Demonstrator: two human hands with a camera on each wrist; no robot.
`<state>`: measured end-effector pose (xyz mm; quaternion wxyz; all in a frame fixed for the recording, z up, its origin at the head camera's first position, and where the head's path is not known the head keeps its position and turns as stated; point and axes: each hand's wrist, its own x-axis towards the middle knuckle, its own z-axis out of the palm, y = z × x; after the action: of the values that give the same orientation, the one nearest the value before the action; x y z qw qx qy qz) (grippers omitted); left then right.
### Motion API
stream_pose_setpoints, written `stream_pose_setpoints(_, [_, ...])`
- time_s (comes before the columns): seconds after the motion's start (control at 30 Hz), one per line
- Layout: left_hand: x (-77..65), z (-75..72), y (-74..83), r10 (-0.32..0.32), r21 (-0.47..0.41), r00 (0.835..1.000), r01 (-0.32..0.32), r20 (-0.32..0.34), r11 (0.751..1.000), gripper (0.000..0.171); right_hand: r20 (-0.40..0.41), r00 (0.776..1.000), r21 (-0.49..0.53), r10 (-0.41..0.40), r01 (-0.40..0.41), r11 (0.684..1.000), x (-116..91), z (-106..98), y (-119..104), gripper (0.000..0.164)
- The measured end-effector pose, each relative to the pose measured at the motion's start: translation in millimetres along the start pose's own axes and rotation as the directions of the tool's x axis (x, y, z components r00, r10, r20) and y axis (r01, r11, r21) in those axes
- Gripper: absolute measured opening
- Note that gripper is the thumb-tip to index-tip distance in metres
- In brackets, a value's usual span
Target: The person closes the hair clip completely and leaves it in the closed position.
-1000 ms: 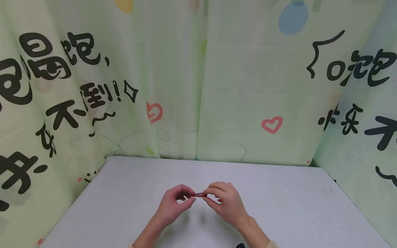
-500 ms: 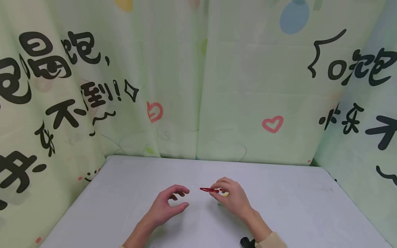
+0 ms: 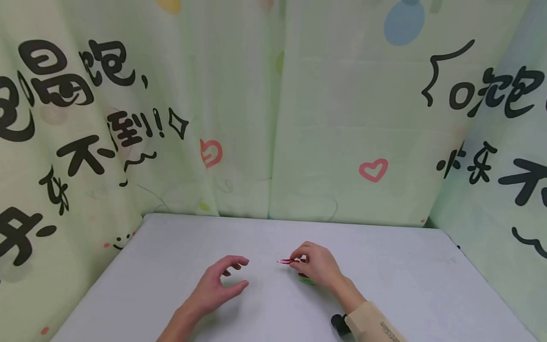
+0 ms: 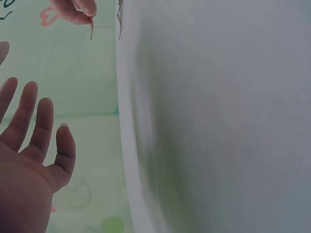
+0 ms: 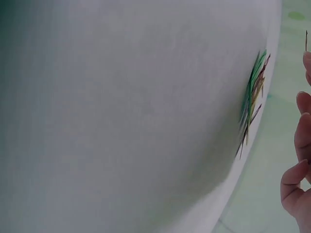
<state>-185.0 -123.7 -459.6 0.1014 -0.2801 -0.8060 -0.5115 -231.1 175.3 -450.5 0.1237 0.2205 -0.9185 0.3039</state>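
Note:
A thin, flat red hair clip [image 3: 283, 261] is pinched between the thumb and fingertips of my right hand [image 3: 318, 266], its narrow end pointing left. Seen edge-on in the left wrist view, the clip [image 4: 92, 28] hangs below those fingertips. Under and beside the right hand lies a small pile of thin green, red and yellow pieces [image 5: 252, 94], partly hidden in the head view. My left hand [image 3: 215, 287] hovers to the left above the table, fingers spread and slightly bent, thumb apart. It holds nothing.
A white-covered table [image 3: 192, 247] spreads under both hands. Pale green curtains [image 3: 325, 118] with printed characters and hearts enclose its back and sides. A black rounded object [image 3: 339, 325] sits against the right sleeve cuff.
Both hands held the red clip between them at first. The left hand let go and drew back left and down. The right hand moved slightly right with the clip, above the pile.

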Motion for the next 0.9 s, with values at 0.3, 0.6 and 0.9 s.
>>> stream_pose_setpoints(0.3, [-10.1,-10.3,-2.0,0.008,0.114,1.0,-0.006,-0.018,0.994,0.046,0.14,0.982,-0.078,0.123,-0.113,0.991,3.7,7.0,2.1,0.009])
stream_pose_setpoints(0.6, [-15.6,-18.2,-1.9,0.033,0.17,0.998,-0.024,-0.049,0.985,0.048,0.188,0.968,-0.169,0.165,-0.134,0.976,3.1,6.9,-0.8,0.01])
stream_pose_setpoints(0.9, [-18.9,-25.7,-3.5,0.107,0.264,0.992,-0.087,-0.066,0.961,0.05,0.197,0.963,-0.18,0.187,-0.151,0.972,0.9,1.2,-0.7,0.012])
